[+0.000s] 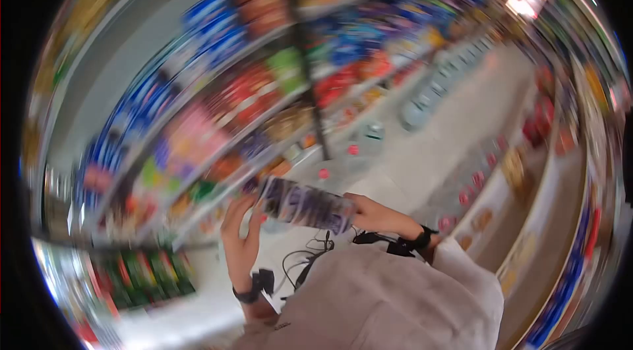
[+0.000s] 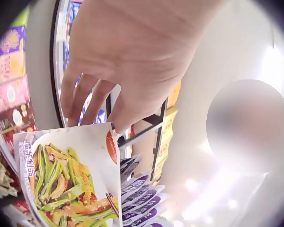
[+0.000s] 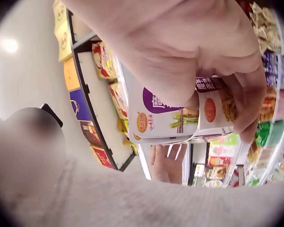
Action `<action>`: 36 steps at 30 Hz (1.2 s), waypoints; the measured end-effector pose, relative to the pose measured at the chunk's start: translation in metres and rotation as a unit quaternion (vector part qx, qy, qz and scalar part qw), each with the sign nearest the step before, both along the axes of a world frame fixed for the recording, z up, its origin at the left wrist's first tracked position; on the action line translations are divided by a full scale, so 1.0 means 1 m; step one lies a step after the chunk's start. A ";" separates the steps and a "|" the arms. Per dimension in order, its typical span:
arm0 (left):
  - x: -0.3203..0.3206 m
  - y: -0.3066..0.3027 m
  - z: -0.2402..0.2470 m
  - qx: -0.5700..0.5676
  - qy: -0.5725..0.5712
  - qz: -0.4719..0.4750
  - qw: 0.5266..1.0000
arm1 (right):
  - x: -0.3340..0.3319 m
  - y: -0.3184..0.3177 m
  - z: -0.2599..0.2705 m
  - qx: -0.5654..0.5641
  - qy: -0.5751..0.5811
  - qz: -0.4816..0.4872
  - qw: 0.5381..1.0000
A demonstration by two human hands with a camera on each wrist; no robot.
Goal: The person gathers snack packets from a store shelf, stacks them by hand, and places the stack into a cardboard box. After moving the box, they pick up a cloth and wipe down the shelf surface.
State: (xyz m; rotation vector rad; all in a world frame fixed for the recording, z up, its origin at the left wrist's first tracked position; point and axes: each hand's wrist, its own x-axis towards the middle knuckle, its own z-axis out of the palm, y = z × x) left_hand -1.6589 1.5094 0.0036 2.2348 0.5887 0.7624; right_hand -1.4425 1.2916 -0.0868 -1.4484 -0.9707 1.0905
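Note:
A display box of konjac snack packets [image 1: 306, 206] is held out in front of the body, between both hands. Its printed end panel [image 2: 75, 182] shows a dish of green vegetables, and several purple-labelled packets [image 2: 142, 201] stand up in a row behind it. My right hand [image 1: 382, 215] grips the far right end, the thumb on one side and fingers [image 3: 248, 99] curled round the other. At the opposite end, my left hand [image 1: 239, 238] has its fingers mostly straight; the fingertips reach the panel's edge in the left wrist view.
Shelves of packaged snacks [image 1: 244, 96] run along the left of the aisle. More shelving [image 1: 521, 251] lines the right side. Large clear bottles [image 1: 422, 103] stand on the pale floor [image 1: 455, 119]. Black cables [image 1: 310, 258] hang by the torso. The head view is blurred.

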 end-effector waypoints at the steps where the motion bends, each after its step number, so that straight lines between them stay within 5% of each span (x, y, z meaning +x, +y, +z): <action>1: 0.027 -0.017 -0.008 -0.052 -0.009 -0.006 0.999 | 0.012 -0.028 0.017 -0.005 -0.019 -0.035 0.999; 3: 0.078 -0.033 -0.028 -0.168 0.002 -0.068 0.983 | 0.034 -0.070 -0.005 -0.006 0.043 -0.121 0.992; 9: 0.254 -0.120 -0.041 -0.249 0.097 -0.207 0.941 | 0.087 -0.186 0.007 0.013 0.092 -0.326 0.941; 15: 0.410 -0.242 -0.079 -0.392 0.189 -0.478 0.763 | 0.109 -0.277 -0.013 0.073 0.116 -0.576 0.806; 22: 0.563 -0.359 -0.104 -0.378 0.260 -0.592 0.662 | 0.194 -0.336 -0.032 0.081 0.109 -0.730 0.670; 26: 0.659 -0.390 -0.109 -0.363 0.244 -0.568 0.697 | 0.291 -0.356 -0.026 -0.056 -0.026 -0.726 0.685; 28: 0.711 -0.403 -0.112 -0.372 0.224 -0.537 0.724 | 0.358 -0.362 -0.024 0.065 0.007 -0.707 0.704; 31: 0.800 -0.402 -0.125 -0.364 0.199 -0.591 0.692 | 0.436 -0.374 0.022 0.076 0.052 -0.687 0.720; 32: 0.826 -0.405 -0.128 -0.466 0.211 -0.569 0.644 | 0.458 -0.377 0.033 0.072 0.044 -0.690 0.719; 33: 0.842 -0.412 -0.118 -0.482 0.211 -0.554 0.646 | 0.478 -0.378 0.038 0.071 0.034 -0.695 0.715; 36: 0.893 -0.445 -0.107 -0.532 0.231 -0.523 0.625 | 0.549 -0.398 -0.001 0.130 0.137 -0.657 0.730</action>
